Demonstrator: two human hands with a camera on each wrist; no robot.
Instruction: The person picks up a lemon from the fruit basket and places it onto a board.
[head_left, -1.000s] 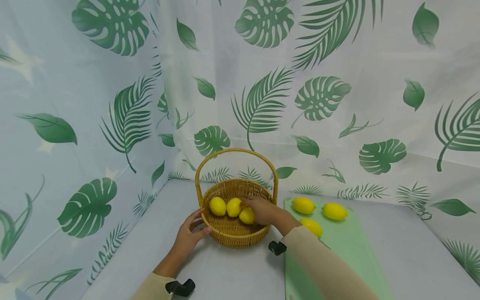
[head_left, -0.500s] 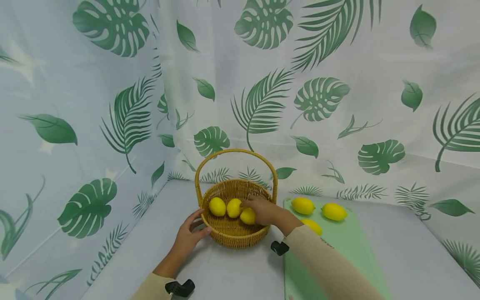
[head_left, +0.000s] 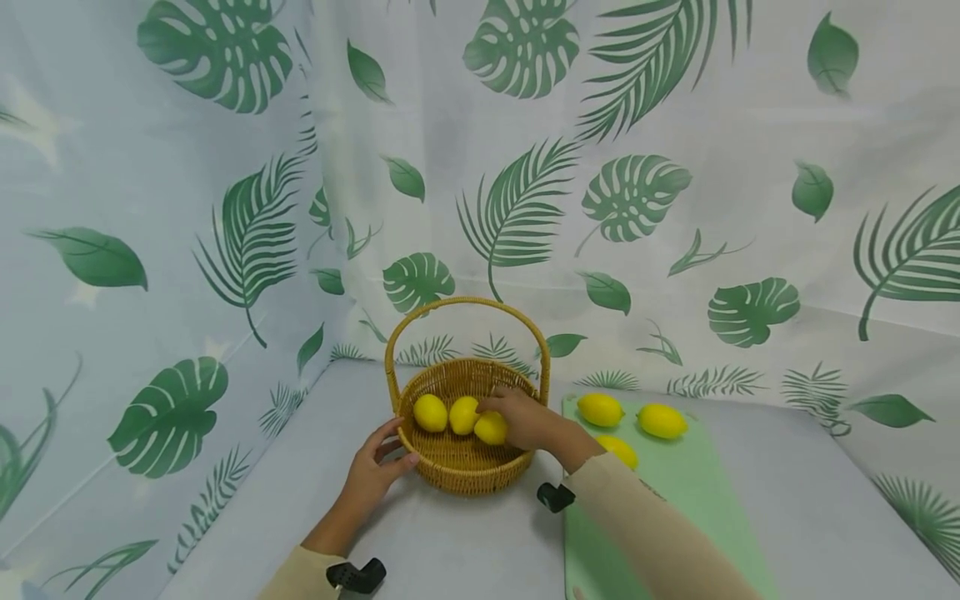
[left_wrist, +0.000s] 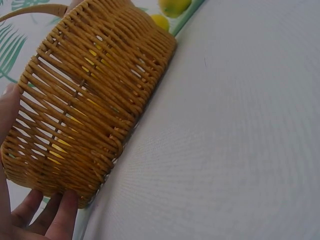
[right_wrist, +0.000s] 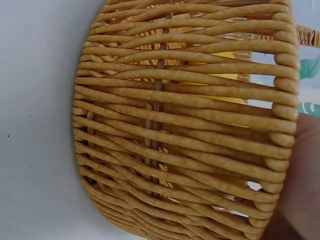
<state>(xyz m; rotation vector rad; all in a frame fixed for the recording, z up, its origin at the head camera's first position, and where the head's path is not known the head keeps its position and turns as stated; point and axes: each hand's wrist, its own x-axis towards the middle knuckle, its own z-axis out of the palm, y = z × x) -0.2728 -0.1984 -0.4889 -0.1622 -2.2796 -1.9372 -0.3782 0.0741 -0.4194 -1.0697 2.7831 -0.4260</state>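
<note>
A round wicker basket (head_left: 472, 482) with a tall arched handle stands on the table. Inside it are three yellow lemons, two of them, the left lemon (head_left: 430, 413) and the middle lemon (head_left: 464, 415), lying side by side. My right hand (head_left: 521, 419) reaches over the basket's right rim and grips the third lemon (head_left: 491, 427). At the basket's left side, my left hand (head_left: 377, 467) holds the wall. The left wrist view shows its thumb at the rim and its fingertips (left_wrist: 65, 215) against the weave. Basket wall hides most of my right hand in its wrist view.
Right of the basket lies a light green cutting board (head_left: 675, 508). Three more lemons rest on it: a back one (head_left: 600, 409), a right one (head_left: 662, 421) and a near one (head_left: 618, 452) partly behind my right forearm. A leaf-printed curtain (head_left: 517, 275) hangs behind.
The whole scene has shifted slightly left in the head view. Both hands keep their places on the basket and the lemon.
</note>
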